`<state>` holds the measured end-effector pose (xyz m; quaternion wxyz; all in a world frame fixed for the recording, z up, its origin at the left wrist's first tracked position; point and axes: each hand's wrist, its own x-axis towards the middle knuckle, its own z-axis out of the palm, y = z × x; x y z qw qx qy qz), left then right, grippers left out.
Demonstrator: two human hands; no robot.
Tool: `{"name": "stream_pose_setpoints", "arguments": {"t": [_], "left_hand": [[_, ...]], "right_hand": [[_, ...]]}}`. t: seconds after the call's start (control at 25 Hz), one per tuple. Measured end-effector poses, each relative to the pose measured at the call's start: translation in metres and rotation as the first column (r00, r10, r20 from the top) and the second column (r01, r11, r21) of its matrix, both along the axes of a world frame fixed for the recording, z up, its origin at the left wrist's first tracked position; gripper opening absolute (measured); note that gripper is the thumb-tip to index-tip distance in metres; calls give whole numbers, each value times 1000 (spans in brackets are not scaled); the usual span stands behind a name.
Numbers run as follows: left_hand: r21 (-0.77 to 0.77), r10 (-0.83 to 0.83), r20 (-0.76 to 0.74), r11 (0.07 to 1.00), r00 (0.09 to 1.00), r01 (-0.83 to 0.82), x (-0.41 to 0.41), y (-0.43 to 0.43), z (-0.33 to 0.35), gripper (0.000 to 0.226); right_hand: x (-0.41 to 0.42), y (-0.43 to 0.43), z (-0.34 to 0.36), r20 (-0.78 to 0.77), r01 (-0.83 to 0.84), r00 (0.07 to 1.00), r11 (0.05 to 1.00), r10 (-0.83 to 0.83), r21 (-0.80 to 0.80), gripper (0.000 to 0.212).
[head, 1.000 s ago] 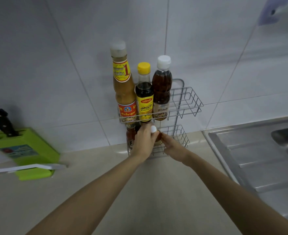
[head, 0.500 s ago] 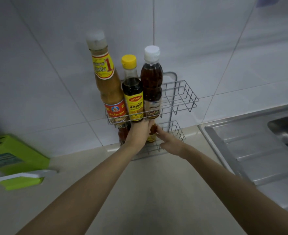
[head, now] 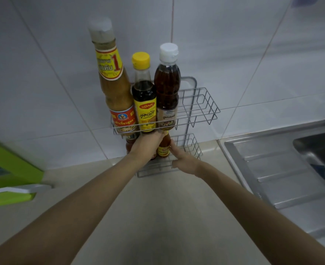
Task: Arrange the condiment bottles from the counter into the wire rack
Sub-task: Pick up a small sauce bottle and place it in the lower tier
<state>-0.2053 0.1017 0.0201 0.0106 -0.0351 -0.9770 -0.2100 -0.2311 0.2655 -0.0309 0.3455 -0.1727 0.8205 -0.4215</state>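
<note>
A two-tier wire rack (head: 186, 122) stands against the tiled wall. Its upper tier holds a tall tan sauce bottle (head: 115, 98), a dark soy bottle with a yellow cap (head: 144, 96) and a brown bottle with a white cap (head: 167, 87). In the lower tier a red sauce bottle (head: 129, 144) stands at the left. Beside it is a small bottle with a yellow label (head: 163, 150). My left hand (head: 148, 146) wraps its upper part and hides the cap. My right hand (head: 184, 161) touches its right side, thumb by the rack's front rail.
A green knife block (head: 10, 169) with a white-handled tool (head: 20, 189) lying in front of it sits on the left of the beige counter (head: 157, 217). A steel sink with a ribbed drainboard (head: 282, 169) lies to the right of the rack.
The small bottle has gone deeper into the lower tier. Its white cap, visible one second ago, is now hidden under the upper tier behind my left hand.
</note>
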Motion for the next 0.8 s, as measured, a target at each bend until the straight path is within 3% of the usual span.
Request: {"name": "stream_pose_setpoints", "arguments": {"t": [0.24, 0.32, 0.4, 0.48, 0.56, 0.8], "left_hand": [[-29, 17, 25, 999, 1000, -16, 3, 8, 8, 24], [-146, -47, -152, 989, 987, 24, 11, 9, 11, 26], [-127, -117, -237, 988, 965, 89, 26, 9, 15, 42], [-79, -118, -229, 992, 966, 102, 48, 6, 14, 53], [-141, -125, -189, 985, 974, 99, 78, 5, 8, 56], [-157, -279, 12, 948, 960, 277, 146, 26, -11, 31]], "right_hand": [[9, -5, 16, -20, 37, 999, 997, -35, 71, 85], [14, -10, 22, -80, 79, 994, 992, -72, 93, 78], [20, -11, 31, -120, 105, 988, 990, -94, 91, 73], [27, -5, 36, -163, 103, 983, 989, -84, 111, 70], [43, 13, 41, -201, 107, 977, 985, -78, 138, 70], [132, 94, 31, -253, 186, 955, 977, -155, 103, 52]]}}
